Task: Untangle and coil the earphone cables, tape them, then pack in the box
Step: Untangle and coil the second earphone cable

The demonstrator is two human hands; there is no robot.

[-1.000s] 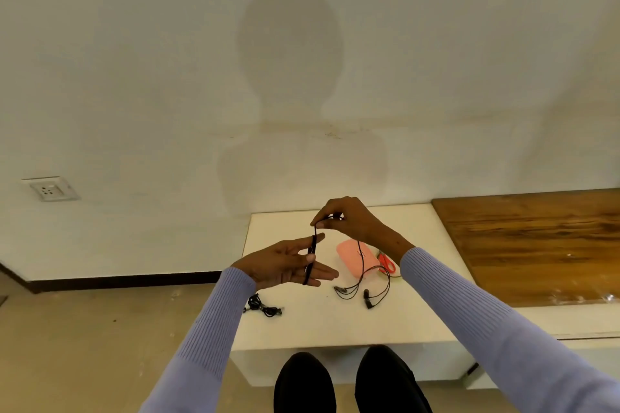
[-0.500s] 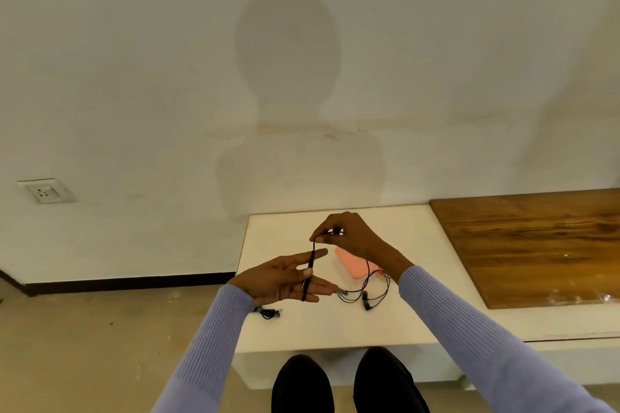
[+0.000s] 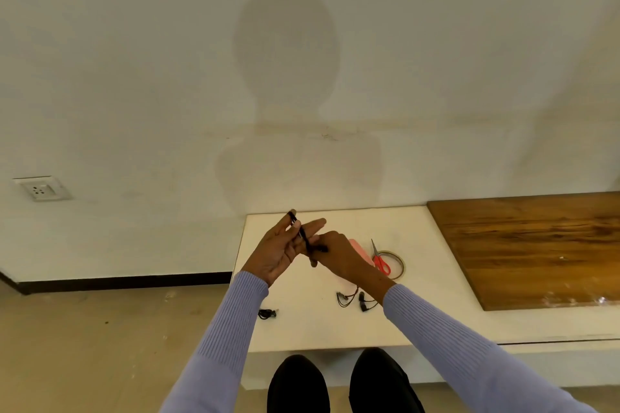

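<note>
Head view: both hands raised over the white tabletop (image 3: 335,329), working a black cable (image 3: 303,235).
Left hand (image 3: 285,248) is palm-up with its fingers straight and spread; the cable runs wound across those fingers, up to the topmost fingertip. Right hand (image 3: 335,255) has its fingers curled, its grip pinching the cable right against the left fingers. The cable's free end hangs down behind the right wrist to the earbuds (image 3: 354,299), which lie on the tabletop near the front edge. A second small coil (image 3: 267,313) lies at the front-left edge, beside the left sleeve. Pink box (image 3: 360,250) sits mid-tabletop, partly hidden by the right hand; red scissors (image 3: 380,260) lie across the tape roll (image 3: 397,266) just right of it. A wooden board (image 3: 530,245) covers the right end.
</note>
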